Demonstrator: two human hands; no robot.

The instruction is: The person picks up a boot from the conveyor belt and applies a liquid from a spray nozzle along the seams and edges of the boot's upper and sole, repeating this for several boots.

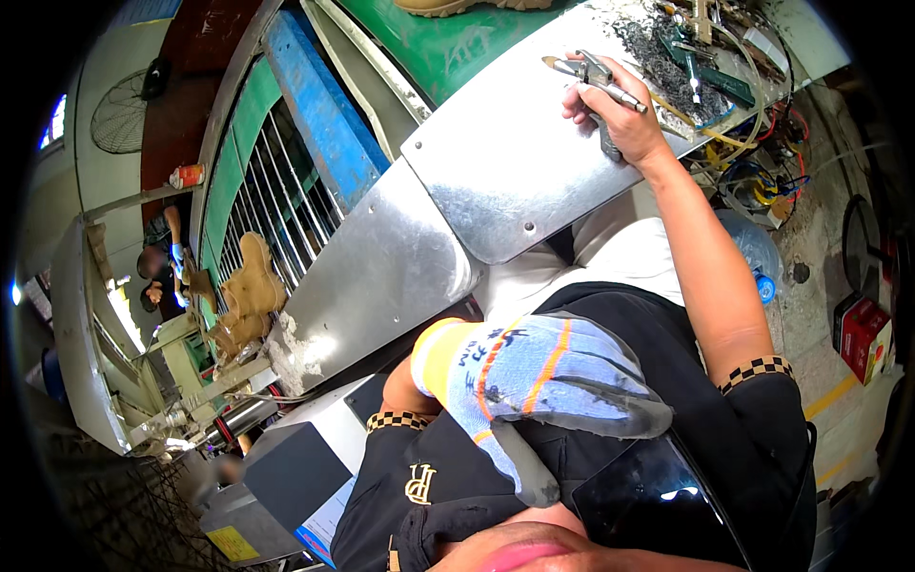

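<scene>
Above the metal tabletop (477,181), my bare right hand (620,110) is closed around a metal pistol-shaped tool (596,71) with a dark grip, a thin metal barrel and a pointed tip. It resembles a small spray gun, but its exact kind is unclear. My left hand (543,381) wears a blue work glove with a dark grey coated palm, orange stripes and a yellow cuff. It is in front of my chest, fingers stretched and thumb apart, holding nothing visible. Close to its fingertips is a dark glossy panel (658,505) at my chest.
A tan boot (467,5) rests on the green surface (448,48) at the top. More tan boots (250,291) stand left by a barred rack. Blackened residue and tools (701,76) lie at the table's right end, with tangled wires below. Other people (162,267) are far left.
</scene>
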